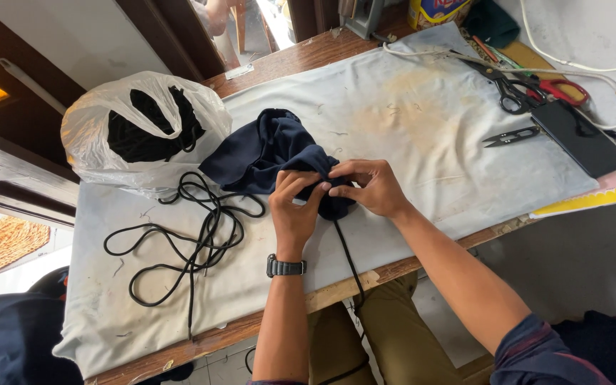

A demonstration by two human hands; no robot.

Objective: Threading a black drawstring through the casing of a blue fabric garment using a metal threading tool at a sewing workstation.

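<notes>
Left hand (295, 207): wristwatch (286, 267) on the wrist, fingers curled shut around a bunched fold of the navy cloth (269, 153).

Right hand (365, 187): at 3 o'clock of the left hand, fingertips pinched closed on the same bunched edge; the two hands touch over it.

Navy cloth: crumpled heap at the table's centre, spreading toward 11 o'clock from the hands.

Black cord (194, 235): loose loops at 9 o'clock of the hands; one strand runs from under the cloth toward 6 o'clock, over the table edge.

Pale sheet (422, 135): stained, covers the wooden table (286, 64).

Plastic bag (94, 135): white, dark contents, at 10 o'clock, just beside the cloth.

Scissors (507, 89): black-handled, at 2 o'clock, well apart.

Thread snips (511, 135): black, just below the scissors.

Black flat case (586, 135): at 3 o'clock of the snips.
</notes>
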